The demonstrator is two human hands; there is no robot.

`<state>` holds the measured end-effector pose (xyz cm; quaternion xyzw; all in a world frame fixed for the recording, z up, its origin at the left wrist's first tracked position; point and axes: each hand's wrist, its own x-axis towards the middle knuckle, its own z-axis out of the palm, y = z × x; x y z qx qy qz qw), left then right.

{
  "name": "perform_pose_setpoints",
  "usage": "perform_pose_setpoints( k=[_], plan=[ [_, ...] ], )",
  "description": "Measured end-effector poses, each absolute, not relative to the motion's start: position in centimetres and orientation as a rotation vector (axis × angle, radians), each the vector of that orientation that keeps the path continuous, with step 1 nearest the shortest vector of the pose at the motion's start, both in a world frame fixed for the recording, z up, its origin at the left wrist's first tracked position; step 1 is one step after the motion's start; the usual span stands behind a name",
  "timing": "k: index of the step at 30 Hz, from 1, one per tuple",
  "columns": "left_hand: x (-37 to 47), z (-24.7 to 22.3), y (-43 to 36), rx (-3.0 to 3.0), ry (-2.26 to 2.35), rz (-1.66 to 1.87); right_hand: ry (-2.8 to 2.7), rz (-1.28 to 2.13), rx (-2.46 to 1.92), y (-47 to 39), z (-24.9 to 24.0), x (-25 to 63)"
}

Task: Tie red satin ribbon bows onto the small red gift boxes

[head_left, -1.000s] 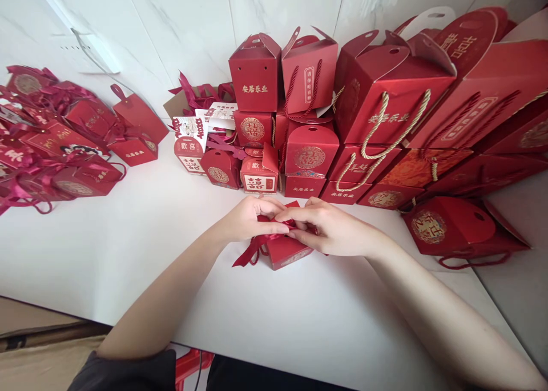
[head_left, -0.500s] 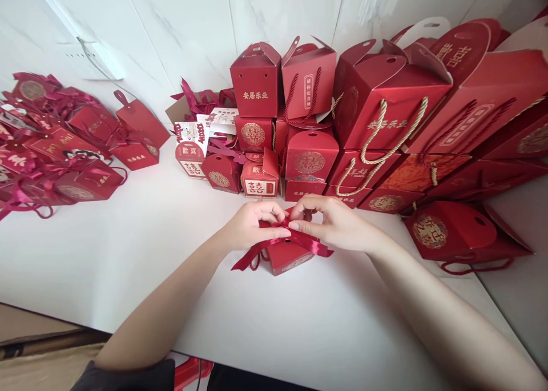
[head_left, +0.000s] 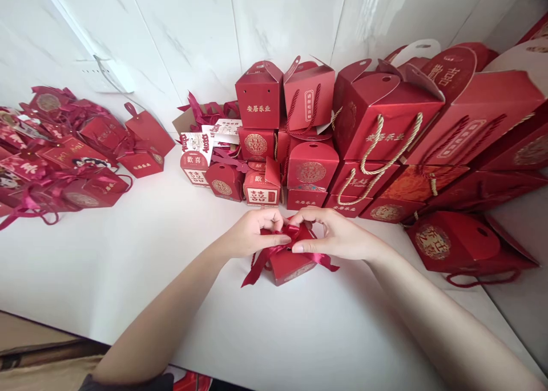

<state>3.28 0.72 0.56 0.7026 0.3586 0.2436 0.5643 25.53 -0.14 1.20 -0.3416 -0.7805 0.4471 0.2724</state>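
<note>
A small red box point(head_left: 295, 265) with a gold round print stands on the white table in front of me. Dark red ribbon point(head_left: 257, 269) lies over its top, with a loop standing up at the middle and a tail hanging at each side. My left hand point(head_left: 257, 234) pinches the ribbon left of that loop. From the right, my right hand point(head_left: 327, 234) closes its thumb and fingers round the ribbon at the box top. The fingertips of both hands nearly meet, and the knot area is partly hidden by them.
Stacked red gift boxes point(head_left: 389, 117) with rope handles fill the back right of the white table point(head_left: 141, 265). A heap of ribboned boxes point(head_left: 85, 151) lies at the left. Behind the small boxes, an open carton point(head_left: 184, 120) holds ribbons. One box point(head_left: 454, 242) lies at the right.
A ribbon loop now shows upright between my hands. My right hand has moved slightly down and away from the left fingertips. The whole view has shifted slightly.
</note>
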Motion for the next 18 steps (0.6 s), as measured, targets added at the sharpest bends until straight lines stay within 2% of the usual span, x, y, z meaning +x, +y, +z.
perform_pose_setpoints(
  k=[6, 13, 18],
  plan=[
    [3.2, 1.0, 0.8, 1.516, 0.718, 0.535, -1.906, 1.230, -0.801, -0.2, -0.7, 24.8],
    [3.2, 0.6, 1.2, 1.464, 0.683, 0.544, -2.006, 0.738, -0.569, 0.0, -1.8, 25.0],
    [3.5, 0.1, 0.7, 1.470, 0.755, 0.613, -2.171, 0.703, -0.476, 0.1, -1.3, 25.7]
  ],
)
